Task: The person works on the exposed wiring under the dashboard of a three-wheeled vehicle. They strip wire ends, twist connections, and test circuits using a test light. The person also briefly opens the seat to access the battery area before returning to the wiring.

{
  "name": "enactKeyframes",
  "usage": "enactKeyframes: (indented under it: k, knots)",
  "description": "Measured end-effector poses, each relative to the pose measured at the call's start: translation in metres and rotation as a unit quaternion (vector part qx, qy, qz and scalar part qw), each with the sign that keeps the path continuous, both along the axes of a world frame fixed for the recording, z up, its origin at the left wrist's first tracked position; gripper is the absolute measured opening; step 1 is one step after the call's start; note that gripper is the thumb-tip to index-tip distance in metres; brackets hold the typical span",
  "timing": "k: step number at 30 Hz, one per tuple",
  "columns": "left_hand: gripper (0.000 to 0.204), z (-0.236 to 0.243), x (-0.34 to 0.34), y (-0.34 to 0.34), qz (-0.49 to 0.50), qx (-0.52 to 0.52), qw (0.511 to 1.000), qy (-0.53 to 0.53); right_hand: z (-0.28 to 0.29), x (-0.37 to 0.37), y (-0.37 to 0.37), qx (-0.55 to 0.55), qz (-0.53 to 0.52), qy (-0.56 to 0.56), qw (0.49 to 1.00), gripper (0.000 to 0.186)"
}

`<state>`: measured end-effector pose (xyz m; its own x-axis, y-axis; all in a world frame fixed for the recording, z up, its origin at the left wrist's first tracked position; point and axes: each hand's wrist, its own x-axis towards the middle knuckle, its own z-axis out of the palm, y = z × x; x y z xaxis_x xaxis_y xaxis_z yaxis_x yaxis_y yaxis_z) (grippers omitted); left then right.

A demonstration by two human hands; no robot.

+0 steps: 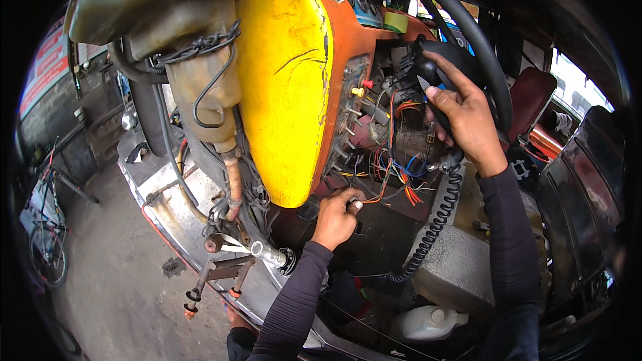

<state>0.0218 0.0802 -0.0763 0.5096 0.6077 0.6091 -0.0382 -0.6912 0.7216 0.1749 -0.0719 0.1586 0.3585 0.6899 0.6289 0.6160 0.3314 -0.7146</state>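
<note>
My left hand (338, 217) is closed on thin wires (371, 202), pinched between thumb and fingers below the orange dashboard (364, 20). My right hand (461, 110) is closed around a slim pointed tool (423, 84), its index finger reaching up by a black knob on the steering column. The steering wheel (478, 33) curves behind that hand. A bundle of loose coloured wires (394, 164) hangs between both hands, beside a panel of studs and switches (351, 113). A black coiled cable (435, 227) runs down just left of my right forearm.
A yellow panel (281, 80) and plastic reservoir (204, 90) stand at left, above pipes and a metal step (187, 187). A bicycle (47, 227) leans by the wall. Seats (575, 180) are at right, a white jug (431, 321) below. A person's hand (241, 317) shows at the lower edge.
</note>
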Motion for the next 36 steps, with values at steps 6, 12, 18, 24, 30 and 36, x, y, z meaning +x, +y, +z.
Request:
enactKeyframes:
  k: [6,12,18,24,30,36]
  knots:
    - [0.018,-0.002,0.000,-0.001,0.003,-0.012,1.000,-0.004,0.006,0.005,-0.002,0.040,0.015,0.038,0.998,0.057]
    - [0.018,-0.002,-0.003,0.001,0.008,0.003,1.000,-0.007,-0.017,0.003,-0.030,0.036,0.081,0.089,0.992,0.069]
    - [0.017,0.001,-0.002,-0.001,-0.009,-0.016,1.000,-0.013,-0.075,0.025,-0.044,-0.172,0.175,0.250,0.937,0.056]
    - [0.017,0.000,-0.003,-0.001,-0.003,-0.011,1.000,-0.008,-0.090,0.030,-0.033,-0.179,0.208,0.295,0.916,0.048]
    - [0.018,-0.001,0.001,0.002,0.005,0.009,1.000,-0.016,-0.091,0.034,-0.033,-0.156,0.205,0.299,0.919,0.044]
    - [0.018,-0.017,-0.005,0.008,0.008,-0.001,1.000,-0.012,-0.092,0.020,-0.028,-0.158,0.158,0.250,0.942,0.046]
